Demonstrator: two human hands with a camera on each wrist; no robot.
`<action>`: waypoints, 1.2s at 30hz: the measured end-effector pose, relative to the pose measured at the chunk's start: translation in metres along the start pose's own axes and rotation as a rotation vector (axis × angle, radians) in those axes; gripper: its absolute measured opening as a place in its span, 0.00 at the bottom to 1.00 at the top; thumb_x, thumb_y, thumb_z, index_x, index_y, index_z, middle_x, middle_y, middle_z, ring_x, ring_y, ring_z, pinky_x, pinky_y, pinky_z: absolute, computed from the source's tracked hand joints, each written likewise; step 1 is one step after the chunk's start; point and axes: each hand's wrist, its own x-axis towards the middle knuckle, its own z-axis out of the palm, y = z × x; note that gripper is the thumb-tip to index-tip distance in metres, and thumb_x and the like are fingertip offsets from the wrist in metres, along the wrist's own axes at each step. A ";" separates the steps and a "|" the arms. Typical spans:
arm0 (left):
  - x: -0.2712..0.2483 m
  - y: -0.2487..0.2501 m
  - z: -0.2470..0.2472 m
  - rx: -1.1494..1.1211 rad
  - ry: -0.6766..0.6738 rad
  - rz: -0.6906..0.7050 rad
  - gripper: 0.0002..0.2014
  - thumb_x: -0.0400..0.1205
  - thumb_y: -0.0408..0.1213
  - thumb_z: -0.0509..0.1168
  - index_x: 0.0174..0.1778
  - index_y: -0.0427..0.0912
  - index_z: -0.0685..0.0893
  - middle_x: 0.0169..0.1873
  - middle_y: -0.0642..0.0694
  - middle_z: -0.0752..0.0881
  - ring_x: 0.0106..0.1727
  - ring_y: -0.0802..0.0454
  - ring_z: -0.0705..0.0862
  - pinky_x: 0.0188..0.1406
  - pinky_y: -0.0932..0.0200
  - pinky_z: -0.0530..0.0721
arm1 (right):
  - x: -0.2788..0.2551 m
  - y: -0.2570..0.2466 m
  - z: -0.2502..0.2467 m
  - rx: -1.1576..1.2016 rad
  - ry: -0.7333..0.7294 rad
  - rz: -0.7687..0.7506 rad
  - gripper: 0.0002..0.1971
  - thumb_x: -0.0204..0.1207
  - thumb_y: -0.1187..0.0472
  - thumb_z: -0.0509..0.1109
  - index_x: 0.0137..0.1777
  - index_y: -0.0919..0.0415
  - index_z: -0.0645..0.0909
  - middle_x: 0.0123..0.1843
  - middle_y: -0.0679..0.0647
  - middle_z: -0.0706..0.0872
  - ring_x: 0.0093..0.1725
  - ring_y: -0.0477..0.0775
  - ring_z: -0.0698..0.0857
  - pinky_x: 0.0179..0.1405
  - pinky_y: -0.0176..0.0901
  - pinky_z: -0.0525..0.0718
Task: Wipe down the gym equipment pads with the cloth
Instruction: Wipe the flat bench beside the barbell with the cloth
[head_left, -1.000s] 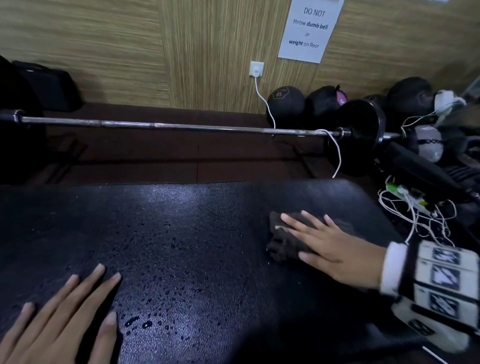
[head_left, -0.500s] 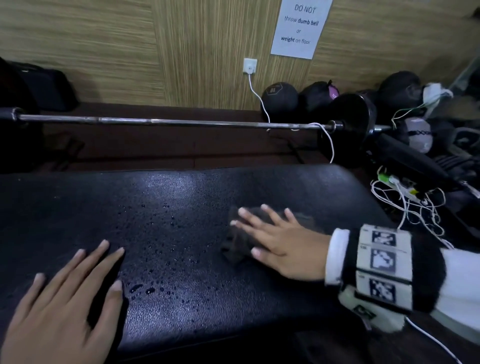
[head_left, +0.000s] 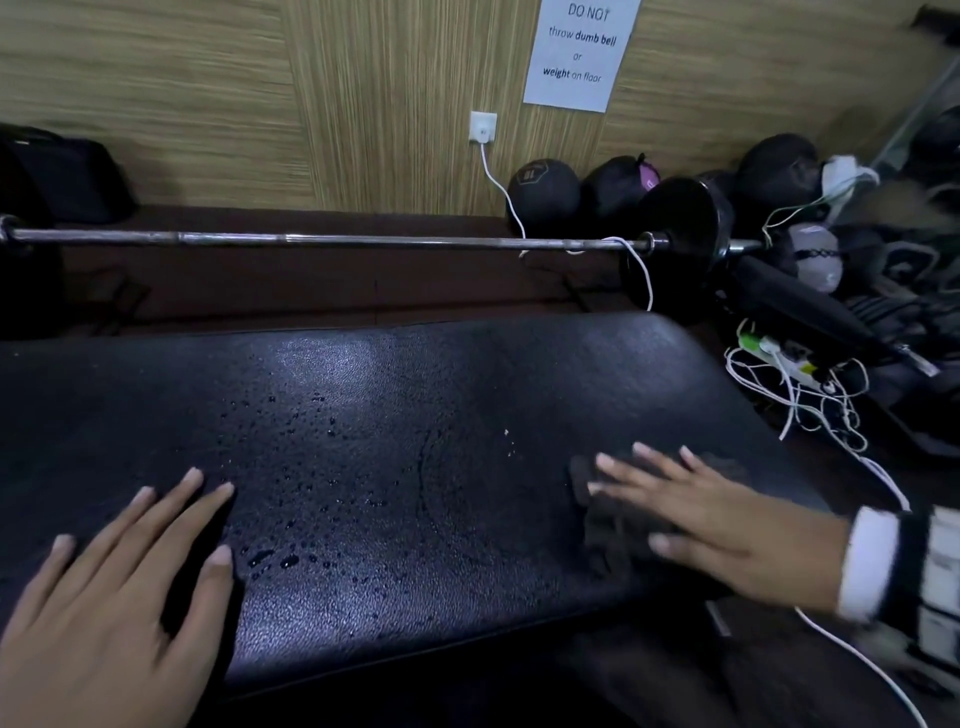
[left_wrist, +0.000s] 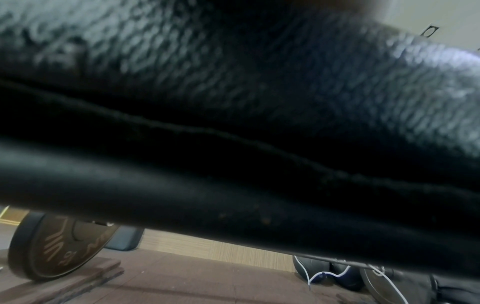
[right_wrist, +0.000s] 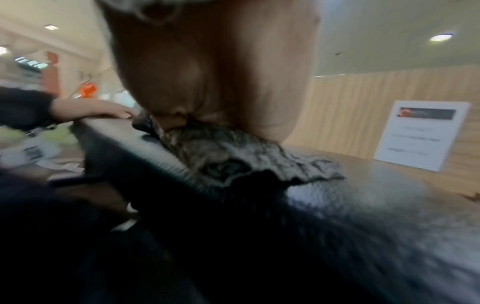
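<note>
A wide black padded bench (head_left: 395, 405) fills the head view, its textured top speckled with water droplets (head_left: 291, 558) left of centre. A dark crumpled cloth (head_left: 608, 530) lies on the pad's right part. My right hand (head_left: 691, 499) presses flat on the cloth with straight, spread fingers. In the right wrist view the palm (right_wrist: 215, 82) bears down on the cloth (right_wrist: 233, 156). My left hand (head_left: 119, 582) rests flat on the pad's near left, fingers spread. The left wrist view shows only the pad's edge (left_wrist: 233, 102) close up.
A barbell (head_left: 322, 240) with a black plate (head_left: 675, 228) lies behind the bench. Medicine balls (head_left: 543, 189) sit against the wood wall. White cables and a power strip (head_left: 779, 358) tangle on the floor at right. A paper sign (head_left: 576, 52) hangs on the wall.
My right hand slid the cloth left across the pad, then back to the right, leaving a dry wiped patch. The left hand stays planted.
</note>
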 end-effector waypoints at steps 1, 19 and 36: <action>0.000 0.001 0.000 0.002 0.003 -0.003 0.25 0.79 0.54 0.50 0.71 0.58 0.75 0.76 0.57 0.71 0.80 0.50 0.64 0.75 0.30 0.63 | 0.011 0.003 -0.004 -0.001 0.015 0.035 0.25 0.74 0.27 0.35 0.71 0.20 0.37 0.75 0.21 0.30 0.77 0.36 0.27 0.81 0.51 0.33; -0.002 -0.002 -0.001 0.093 0.009 -0.018 0.25 0.80 0.54 0.50 0.71 0.53 0.77 0.76 0.54 0.72 0.79 0.49 0.66 0.74 0.31 0.65 | -0.001 -0.038 0.016 -0.365 -0.079 -0.195 0.30 0.79 0.52 0.52 0.82 0.42 0.53 0.83 0.42 0.56 0.81 0.55 0.61 0.71 0.55 0.60; 0.004 0.027 -0.019 0.189 0.016 -0.062 0.25 0.75 0.53 0.51 0.65 0.55 0.82 0.71 0.54 0.79 0.74 0.52 0.74 0.70 0.38 0.69 | 0.082 -0.103 -0.010 -0.101 0.064 0.081 0.27 0.86 0.49 0.45 0.81 0.40 0.38 0.80 0.33 0.33 0.82 0.53 0.36 0.80 0.62 0.38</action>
